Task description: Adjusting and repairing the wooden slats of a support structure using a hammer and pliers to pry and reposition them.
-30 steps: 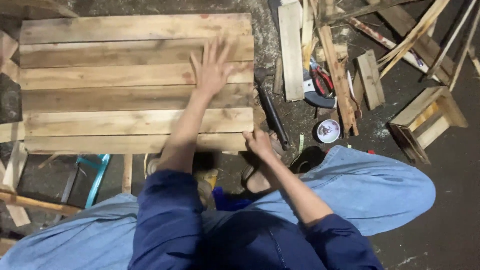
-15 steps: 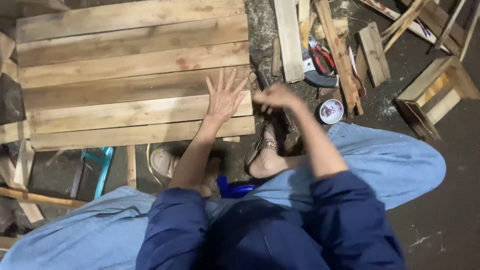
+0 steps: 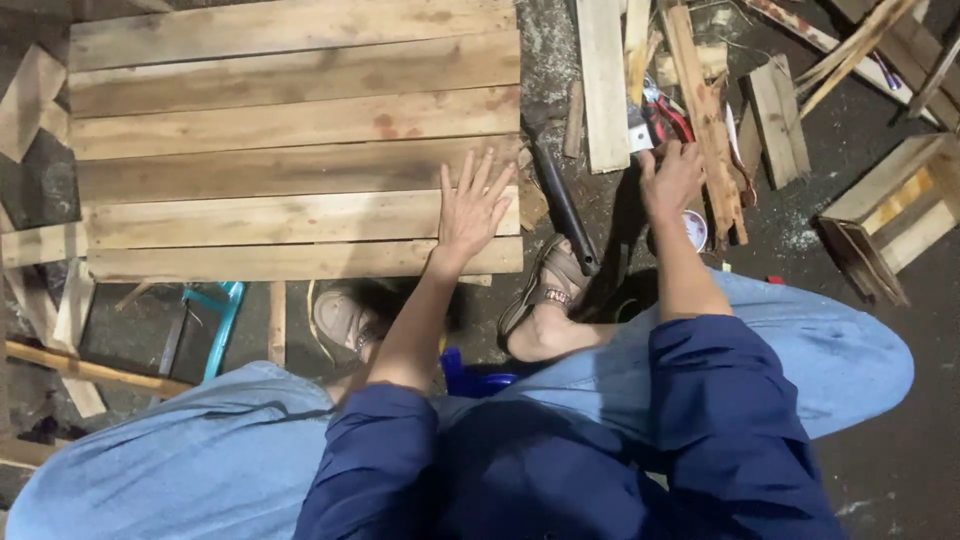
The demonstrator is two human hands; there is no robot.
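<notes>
So the left hand (image 3: 472,205) is lying flat, palm down, on the plank panel (image 3: 290,140), with the fingers (image 3: 478,172) spread wide and gripping nothing. It's sitting at the panel's right end, across the two boards nearest the person. I'm counting six planks in that panel, laid side by side with only thin gaps between them, and each one's long axis is running left to right across the view, so the whole thing is stretching away from the knees in rows. It's lying on the dark floor (image 3: 880,400) right in front of the person.

The right hand (image 3: 672,180) is reaching out past the panel's right edge into the scrap pile, fingers loosely curled and pointing away from the body. It's touching or just over a red-handled tool (image 3: 668,118) there, but I can't tell whether it's actually got hold of anything.

Between the hands a dark rod-shaped tool (image 3: 562,205) is lying on the floor, pointing diagonally from upper left to lower right. Two sandalled feet are showing below the panel, the right sandal (image 3: 545,285) just beside that rod's near end and the left sandal (image 3: 340,320) tucked under the forearm. One small round tin (image 3: 695,230) is peeking out just right of the right wrist, and one open wooden box (image 3: 885,225) is sitting well off to the right.
</notes>
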